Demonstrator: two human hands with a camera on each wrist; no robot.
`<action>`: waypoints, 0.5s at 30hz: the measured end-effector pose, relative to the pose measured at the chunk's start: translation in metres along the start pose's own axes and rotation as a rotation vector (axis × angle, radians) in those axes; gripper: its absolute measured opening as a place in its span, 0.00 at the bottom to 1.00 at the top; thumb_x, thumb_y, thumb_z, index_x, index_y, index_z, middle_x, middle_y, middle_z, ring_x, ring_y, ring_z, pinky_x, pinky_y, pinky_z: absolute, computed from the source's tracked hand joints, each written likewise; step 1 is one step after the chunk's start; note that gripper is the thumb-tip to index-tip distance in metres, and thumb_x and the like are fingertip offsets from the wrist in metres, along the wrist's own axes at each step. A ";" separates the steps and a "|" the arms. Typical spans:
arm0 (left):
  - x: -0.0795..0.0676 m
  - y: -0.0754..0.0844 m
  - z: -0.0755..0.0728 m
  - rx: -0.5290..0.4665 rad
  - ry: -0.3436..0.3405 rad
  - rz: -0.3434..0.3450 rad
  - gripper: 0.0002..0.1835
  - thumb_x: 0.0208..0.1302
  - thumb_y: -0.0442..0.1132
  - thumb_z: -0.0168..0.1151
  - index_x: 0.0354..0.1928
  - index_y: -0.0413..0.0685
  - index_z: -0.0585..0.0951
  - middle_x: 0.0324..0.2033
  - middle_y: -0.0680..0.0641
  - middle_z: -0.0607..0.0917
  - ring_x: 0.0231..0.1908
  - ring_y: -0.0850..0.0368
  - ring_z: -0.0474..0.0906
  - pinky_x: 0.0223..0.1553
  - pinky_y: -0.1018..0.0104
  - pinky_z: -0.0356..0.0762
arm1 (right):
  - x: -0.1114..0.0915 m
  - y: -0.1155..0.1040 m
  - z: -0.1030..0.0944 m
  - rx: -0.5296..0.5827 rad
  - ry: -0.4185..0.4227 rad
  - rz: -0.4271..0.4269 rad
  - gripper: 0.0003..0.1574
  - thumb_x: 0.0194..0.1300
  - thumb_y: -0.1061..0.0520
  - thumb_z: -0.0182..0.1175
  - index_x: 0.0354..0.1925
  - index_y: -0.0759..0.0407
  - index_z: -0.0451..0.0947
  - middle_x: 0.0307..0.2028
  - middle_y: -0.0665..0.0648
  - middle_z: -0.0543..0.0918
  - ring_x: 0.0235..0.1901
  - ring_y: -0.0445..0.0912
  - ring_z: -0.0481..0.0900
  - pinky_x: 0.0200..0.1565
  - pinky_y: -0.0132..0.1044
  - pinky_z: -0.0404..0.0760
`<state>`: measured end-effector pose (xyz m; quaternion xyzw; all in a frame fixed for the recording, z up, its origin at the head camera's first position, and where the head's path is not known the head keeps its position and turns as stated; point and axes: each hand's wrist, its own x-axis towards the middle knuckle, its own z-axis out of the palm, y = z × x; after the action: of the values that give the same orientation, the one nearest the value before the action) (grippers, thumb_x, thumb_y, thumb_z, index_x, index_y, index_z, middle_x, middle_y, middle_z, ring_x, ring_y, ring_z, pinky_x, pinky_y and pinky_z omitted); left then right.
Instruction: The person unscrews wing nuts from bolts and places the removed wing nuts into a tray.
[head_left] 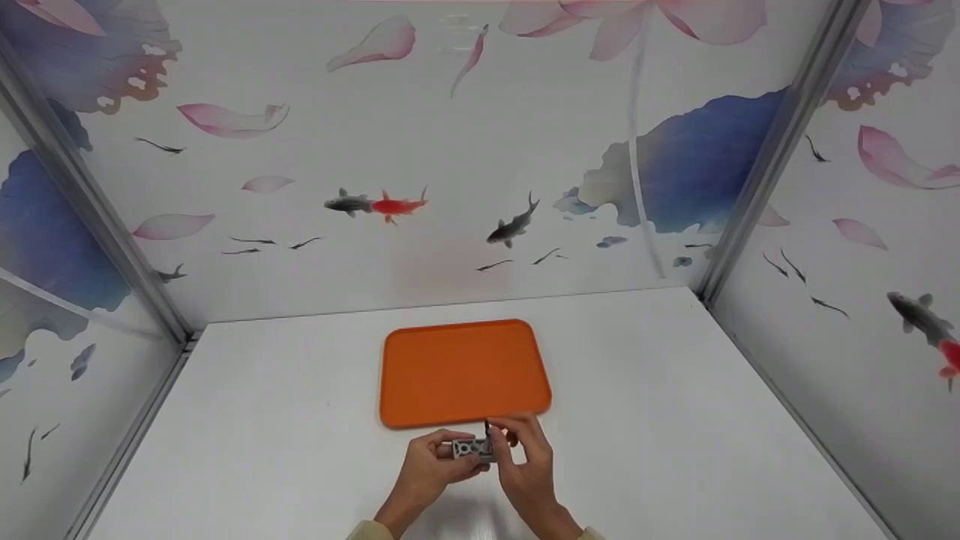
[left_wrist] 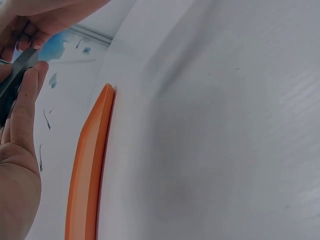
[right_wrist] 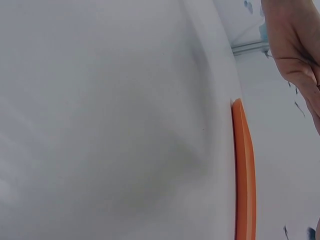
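Observation:
A small grey metal block (head_left: 465, 448) with round openings in its face is held by my left hand (head_left: 431, 461), thumb in front and fingers behind. My right hand (head_left: 529, 457) is at the block's right end, its thumb and fingers pinching a thin dark piece (head_left: 487, 429) that stands up there. The piece's kind is too small to tell. Seen from the left wrist, the block (left_wrist: 19, 75) is edge-on in my left hand (left_wrist: 22, 125), with my right hand (left_wrist: 55, 20) above it. A hand (right_wrist: 295, 50) shows partly in the right wrist view, its fingertips cut off.
An orange tray (head_left: 465, 375) lies flat on the white table (head_left: 285, 420), just beyond both hands. White panels (head_left: 450, 135) printed with fish and petals enclose the table at the back and sides, with metal posts (head_left: 765, 172) at the corners.

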<state>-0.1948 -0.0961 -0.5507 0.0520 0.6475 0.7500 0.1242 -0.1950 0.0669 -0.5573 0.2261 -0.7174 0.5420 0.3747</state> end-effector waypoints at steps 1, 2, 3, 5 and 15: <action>0.000 0.000 0.000 0.001 0.000 0.001 0.24 0.59 0.29 0.69 0.56 0.25 0.77 0.44 0.34 0.89 0.42 0.48 0.90 0.46 0.59 0.91 | 0.002 -0.005 -0.001 0.006 -0.001 -0.007 0.13 0.61 0.76 0.61 0.42 0.67 0.82 0.35 0.61 0.78 0.30 0.42 0.71 0.29 0.28 0.74; 0.000 0.001 0.000 0.003 -0.001 0.001 0.24 0.59 0.29 0.69 0.56 0.25 0.77 0.44 0.34 0.89 0.41 0.49 0.90 0.46 0.59 0.91 | 0.005 -0.010 -0.001 0.014 -0.003 -0.016 0.12 0.61 0.77 0.61 0.42 0.68 0.81 0.35 0.61 0.78 0.30 0.42 0.71 0.29 0.28 0.73; -0.001 0.001 0.000 0.003 -0.002 0.003 0.24 0.59 0.29 0.69 0.56 0.26 0.77 0.44 0.34 0.89 0.41 0.49 0.90 0.46 0.59 0.91 | 0.007 -0.014 -0.002 0.021 -0.004 -0.027 0.13 0.61 0.77 0.60 0.42 0.68 0.81 0.35 0.62 0.78 0.30 0.43 0.71 0.29 0.28 0.73; -0.001 0.001 0.000 0.005 -0.002 0.007 0.23 0.59 0.29 0.69 0.55 0.26 0.78 0.43 0.34 0.89 0.41 0.49 0.90 0.45 0.59 0.91 | 0.010 -0.019 -0.004 0.040 -0.006 -0.051 0.13 0.61 0.78 0.59 0.43 0.69 0.81 0.34 0.63 0.77 0.29 0.43 0.70 0.29 0.30 0.73; -0.003 0.002 0.000 0.012 0.004 -0.002 0.23 0.59 0.31 0.70 0.55 0.28 0.78 0.44 0.35 0.89 0.41 0.48 0.90 0.45 0.59 0.91 | 0.000 0.009 -0.001 0.027 -0.009 -0.058 0.09 0.65 0.73 0.60 0.43 0.69 0.80 0.35 0.62 0.76 0.31 0.43 0.71 0.30 0.28 0.73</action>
<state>-0.1919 -0.0975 -0.5485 0.0507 0.6523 0.7461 0.1234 -0.2013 0.0705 -0.5629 0.2544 -0.7049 0.5394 0.3840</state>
